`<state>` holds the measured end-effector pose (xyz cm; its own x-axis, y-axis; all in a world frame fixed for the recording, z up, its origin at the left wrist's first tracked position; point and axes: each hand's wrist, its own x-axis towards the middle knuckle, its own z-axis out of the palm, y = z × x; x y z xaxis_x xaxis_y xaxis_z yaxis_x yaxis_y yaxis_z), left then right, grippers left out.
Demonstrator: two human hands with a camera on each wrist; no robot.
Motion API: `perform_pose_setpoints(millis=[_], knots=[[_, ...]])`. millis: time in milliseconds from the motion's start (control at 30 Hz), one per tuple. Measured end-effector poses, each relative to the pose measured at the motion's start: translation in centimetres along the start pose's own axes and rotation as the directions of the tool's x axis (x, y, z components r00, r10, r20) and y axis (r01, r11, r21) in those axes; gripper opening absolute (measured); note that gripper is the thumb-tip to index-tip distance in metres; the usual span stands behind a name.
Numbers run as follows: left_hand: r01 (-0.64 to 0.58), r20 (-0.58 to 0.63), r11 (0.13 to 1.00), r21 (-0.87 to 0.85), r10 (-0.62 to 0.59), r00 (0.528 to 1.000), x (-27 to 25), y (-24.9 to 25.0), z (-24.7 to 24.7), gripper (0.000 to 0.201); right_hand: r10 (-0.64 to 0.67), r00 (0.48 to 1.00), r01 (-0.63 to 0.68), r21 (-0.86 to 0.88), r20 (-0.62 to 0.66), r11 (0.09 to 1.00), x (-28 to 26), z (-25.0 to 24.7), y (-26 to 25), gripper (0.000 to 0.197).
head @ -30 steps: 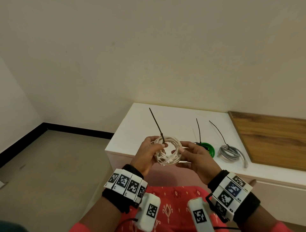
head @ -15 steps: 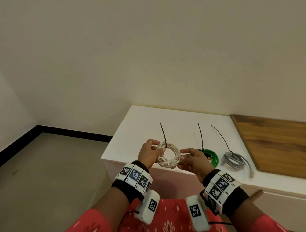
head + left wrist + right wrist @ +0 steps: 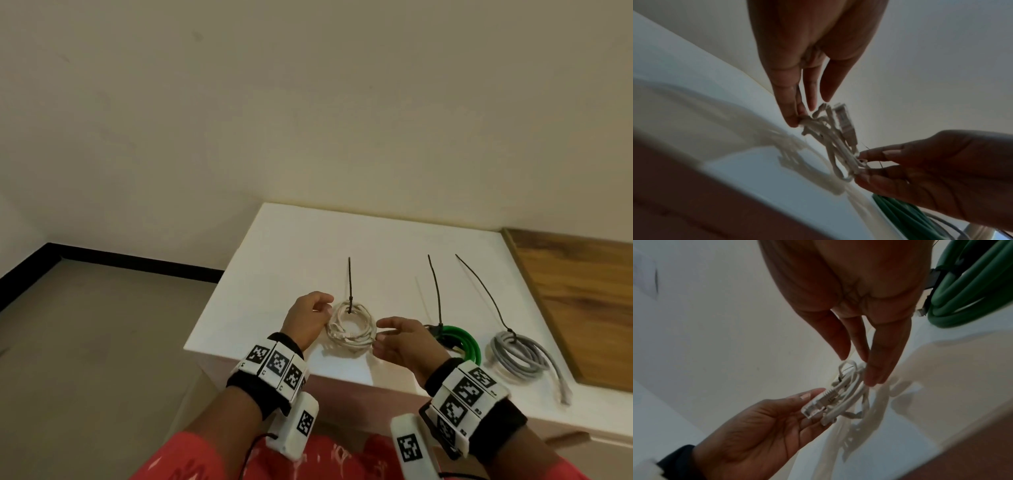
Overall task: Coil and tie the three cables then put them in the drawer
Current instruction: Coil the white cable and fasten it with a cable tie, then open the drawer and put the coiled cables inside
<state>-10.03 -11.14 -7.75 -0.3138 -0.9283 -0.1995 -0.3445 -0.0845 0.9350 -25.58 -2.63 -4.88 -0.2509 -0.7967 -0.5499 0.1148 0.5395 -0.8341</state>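
A white cable coil (image 3: 349, 341), bound by a black zip tie (image 3: 350, 284) whose tail points away from me, hangs just above the white cabinet top (image 3: 291, 260). My left hand (image 3: 323, 310) pinches its left side and my right hand (image 3: 382, 334) pinches its right side. In the left wrist view the left fingertips (image 3: 795, 121) meet the white cable coil (image 3: 830, 139). In the right wrist view the right fingertips (image 3: 873, 379) grip the strands beside the clear plug (image 3: 818, 407). A tied green coil (image 3: 462, 339) and a tied grey coil (image 3: 517, 356) lie to the right.
A wooden panel (image 3: 582, 301) covers the right part of the cabinet top. The wall stands close behind it. Bare floor (image 3: 102, 342) lies to the left, and the cabinet's near edge (image 3: 308, 371) runs just under my wrists.
Both hands have carried the white coil forward and down, from mid-air in front of the cabinet to just over its top. The tie's tail has swung from leaning left to pointing straight away.
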Motion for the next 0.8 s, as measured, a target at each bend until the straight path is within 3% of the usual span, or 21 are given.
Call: perform_pose_setpoints(millis=[167, 300, 400, 500, 633, 800], knots=[[-0.004, 0.069, 0.997, 0.078, -0.001, 0.998, -0.1, 0.3, -0.3, 0.028, 0.043, 0.999, -0.043, -0.053, -0.003, 0.998, -0.8, -0.5, 0.1, 0.03], [-0.163, 0.079, 0.953, 0.256, 0.147, 0.986, -2.6, 0.3, -1.1, 0.029, -0.034, 0.999, 0.026, -0.218, -0.036, 0.976, -3.8, -1.8, 1.1, 0.024], [-0.318, 0.106, 0.85, 0.42, 0.302, 0.947, -6.2, 0.1, -2.5, 0.03, -0.117, 0.993, 0.095, -0.41, -0.028, 0.907, -7.3, -2.7, 2.3, 0.024], [-0.375, 0.096, 0.766, 0.523, 0.384, 0.918, -11.2, -0.3, -4.8, 0.032, -0.165, 0.986, 0.114, -0.632, -0.023, 0.767, -12.0, -2.7, 3.1, 0.023], [-0.372, 0.077, 0.725, 0.58, 0.406, 0.911, -15.2, -1.8, -6.5, 0.033, -0.194, 0.98, 0.123, -0.921, 0.053, 0.37, -15.6, -2.2, 2.7, 0.03], [-0.315, 0.061, 0.693, 0.648, 0.364, 0.929, -16.3, -4.0, -8.1, 0.039, -0.21, 0.971, 0.175, -0.946, 0.118, 0.273, -15.9, -1.3, 2.1, 0.032]])
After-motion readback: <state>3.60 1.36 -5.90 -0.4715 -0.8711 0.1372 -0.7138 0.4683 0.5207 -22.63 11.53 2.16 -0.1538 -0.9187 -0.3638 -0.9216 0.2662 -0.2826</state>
